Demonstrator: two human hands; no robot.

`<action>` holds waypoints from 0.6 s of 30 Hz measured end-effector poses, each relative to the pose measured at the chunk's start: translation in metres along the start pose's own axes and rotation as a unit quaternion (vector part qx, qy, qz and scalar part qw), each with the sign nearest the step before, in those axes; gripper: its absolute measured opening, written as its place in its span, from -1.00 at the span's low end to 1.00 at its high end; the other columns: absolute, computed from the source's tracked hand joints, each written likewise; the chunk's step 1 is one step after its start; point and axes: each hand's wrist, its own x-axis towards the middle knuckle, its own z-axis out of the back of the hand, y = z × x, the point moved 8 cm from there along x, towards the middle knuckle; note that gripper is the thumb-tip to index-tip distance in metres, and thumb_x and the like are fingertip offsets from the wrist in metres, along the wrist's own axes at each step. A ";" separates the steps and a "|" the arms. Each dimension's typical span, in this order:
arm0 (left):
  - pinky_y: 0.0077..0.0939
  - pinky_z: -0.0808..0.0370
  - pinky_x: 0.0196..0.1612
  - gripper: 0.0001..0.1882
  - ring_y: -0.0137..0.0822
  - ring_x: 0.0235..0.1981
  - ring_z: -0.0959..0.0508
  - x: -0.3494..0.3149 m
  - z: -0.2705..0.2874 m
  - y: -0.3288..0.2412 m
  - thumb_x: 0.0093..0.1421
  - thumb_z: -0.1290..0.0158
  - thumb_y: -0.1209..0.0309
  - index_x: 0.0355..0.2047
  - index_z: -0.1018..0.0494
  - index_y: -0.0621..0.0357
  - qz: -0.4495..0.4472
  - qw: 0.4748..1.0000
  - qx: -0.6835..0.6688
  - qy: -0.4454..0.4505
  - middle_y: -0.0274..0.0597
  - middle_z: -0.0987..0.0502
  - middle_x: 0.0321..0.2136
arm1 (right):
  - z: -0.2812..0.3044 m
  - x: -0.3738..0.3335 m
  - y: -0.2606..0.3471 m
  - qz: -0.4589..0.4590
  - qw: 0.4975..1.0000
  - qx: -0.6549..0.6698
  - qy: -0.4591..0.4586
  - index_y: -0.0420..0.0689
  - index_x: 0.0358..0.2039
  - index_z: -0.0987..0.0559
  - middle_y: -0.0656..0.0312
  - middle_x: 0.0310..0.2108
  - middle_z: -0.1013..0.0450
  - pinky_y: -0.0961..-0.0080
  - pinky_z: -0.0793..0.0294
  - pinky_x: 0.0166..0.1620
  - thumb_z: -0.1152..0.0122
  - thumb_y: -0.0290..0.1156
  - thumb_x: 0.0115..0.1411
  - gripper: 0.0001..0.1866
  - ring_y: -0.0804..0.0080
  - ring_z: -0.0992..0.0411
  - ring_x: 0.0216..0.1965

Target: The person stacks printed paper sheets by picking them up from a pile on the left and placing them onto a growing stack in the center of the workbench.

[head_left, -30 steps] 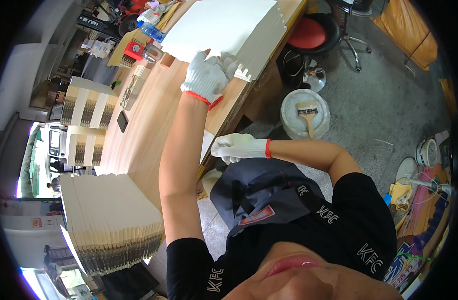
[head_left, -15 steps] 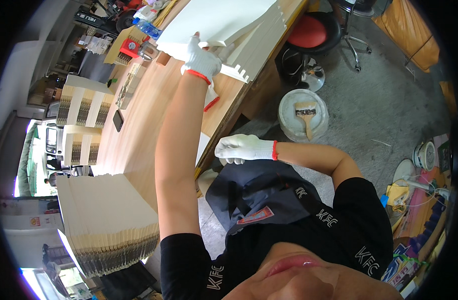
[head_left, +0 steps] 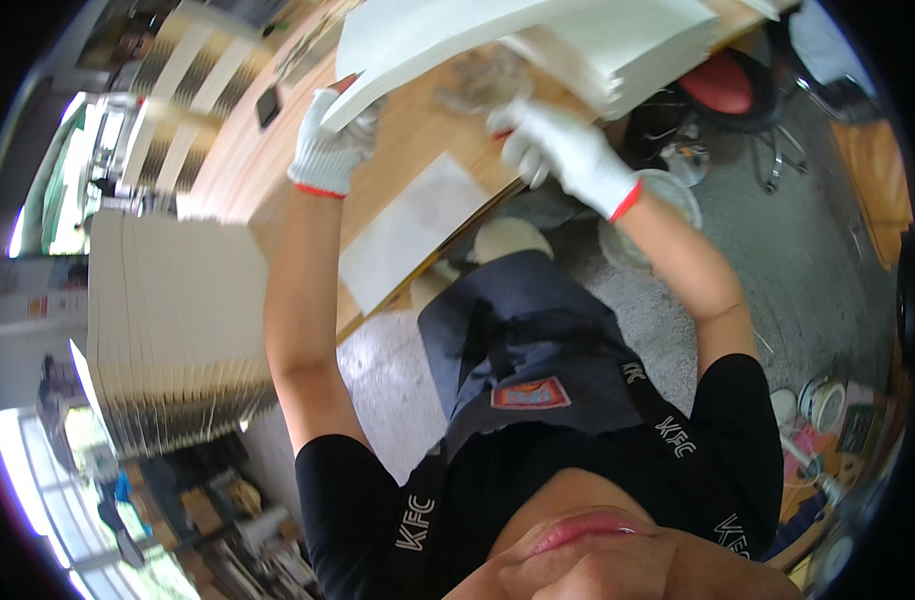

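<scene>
My left hand (head_left: 333, 145), in a white knit glove with a red cuff, is closed on the near-left corner of a white sheet (head_left: 438, 45). The sheet arches up off the wooden table (head_left: 403, 140). My right hand (head_left: 568, 155), gloved alike, hovers near the table's front edge. Its fingers are apart and bent, somewhat blurred, with nothing seen in them. Beyond it is a pile of white sheets (head_left: 658, 50). A blurred greyish thing (head_left: 483, 82) lies between the hands, too smeared to name. Closer to me, a flat white sheet (head_left: 415, 232) rests at the table edge.
Tall stacks of cream boards (head_left: 168, 300) stand at the left, with banded stacks (head_left: 193, 75) behind. A phone (head_left: 268, 106) lies on the table. At the right are a red-topped stool (head_left: 718, 82), a round white bucket (head_left: 628, 240) partly behind my arm, and an orange-brown wrapped bundle (head_left: 873, 190).
My left hand has drawn a white sheet toward me and left, lifting it into a curve. My right hand has risen from my lap to above the table edge. The view has shifted.
</scene>
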 end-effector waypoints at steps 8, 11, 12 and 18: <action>-0.56 -0.61 -0.31 -0.51 -0.26 -0.14 -0.63 -0.215 0.090 0.014 0.32 0.06 0.34 0.23 -0.25 0.25 -0.058 0.793 0.272 -0.542 -0.04 -0.53 -0.02 | -0.037 0.120 -0.019 -0.041 0.984 -0.170 0.041 -0.15 -0.08 -0.62 0.29 -0.28 -0.57 0.73 -0.32 -0.38 -0.28 0.11 0.16 -0.43 0.69 -0.41 -0.30; -0.46 -0.61 -0.20 -0.50 -0.25 -0.10 -0.61 -0.232 0.112 0.029 0.32 0.07 0.42 0.25 -0.23 0.24 -0.106 0.807 0.239 -0.529 -0.04 -0.53 -0.01 | -0.060 0.139 -0.037 -0.027 0.964 -0.255 0.073 -0.19 -0.05 -0.62 0.34 -0.32 -0.55 0.62 -0.37 -0.24 -0.31 0.10 0.13 -0.40 0.61 -0.42 -0.21; -0.46 -0.60 -0.19 -0.50 -0.26 -0.08 -0.61 -0.235 0.116 0.031 0.32 0.05 0.40 0.25 -0.23 0.24 -0.118 0.815 0.236 -0.515 -0.05 -0.52 0.00 | -0.057 0.149 -0.046 -0.020 0.949 -0.307 0.068 -0.18 -0.01 -0.60 0.31 -0.23 -0.54 0.60 -0.38 -0.19 -0.28 0.11 0.15 -0.38 0.56 -0.43 -0.16; -0.21 -0.51 -0.02 -0.37 -0.10 0.01 -0.55 -0.247 0.078 0.029 0.26 -0.09 0.19 0.23 -0.24 0.29 0.067 0.540 0.595 -0.592 -0.01 -0.48 0.05 | -0.061 0.136 -0.035 0.032 0.809 -0.584 0.057 -0.15 0.05 -0.54 0.07 -0.04 -0.53 0.39 -0.46 0.02 -0.14 0.23 0.16 -0.29 0.24 -0.54 -0.11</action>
